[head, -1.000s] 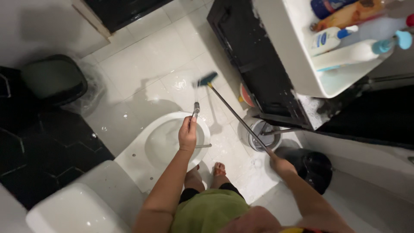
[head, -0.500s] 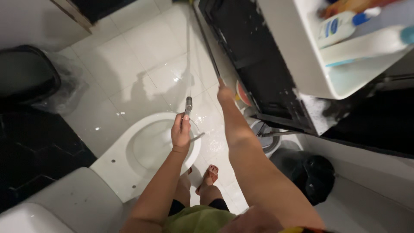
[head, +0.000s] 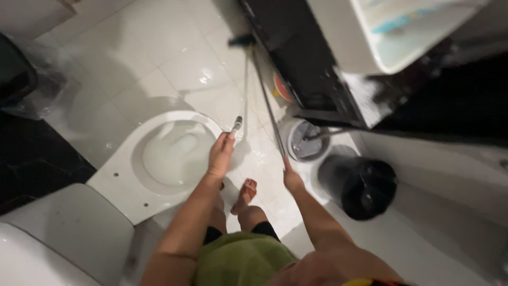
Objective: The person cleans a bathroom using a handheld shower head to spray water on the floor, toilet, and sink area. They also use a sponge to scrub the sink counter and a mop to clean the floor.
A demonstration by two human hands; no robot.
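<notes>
My left hand [head: 220, 153] grips a metal spray nozzle [head: 236, 125] just right of the white toilet bowl [head: 123, 159], and a thin jet of water shoots from it over the wet white floor tiles [head: 174, 69]. My right hand [head: 291, 179] holds the near end of a long thin brush handle [head: 267, 100]. The handle runs away from me along the black cabinet [head: 296, 58] to a dark brush head [head: 241, 39] on the floor.
A white sink [head: 365, 37] hangs at top right above the cabinet. A round grey holder [head: 307, 140] and a black bucket [head: 365, 188] stand on the floor to the right. A black bin with a plastic liner [head: 21, 79] sits at far left. My sandalled foot [head: 246, 191] is between the toilet and the bucket.
My right hand has drawn back toward me with the brush handle, so the brush head has come back into view near the cabinet. The view has tilted down; my left hand keeps spraying.
</notes>
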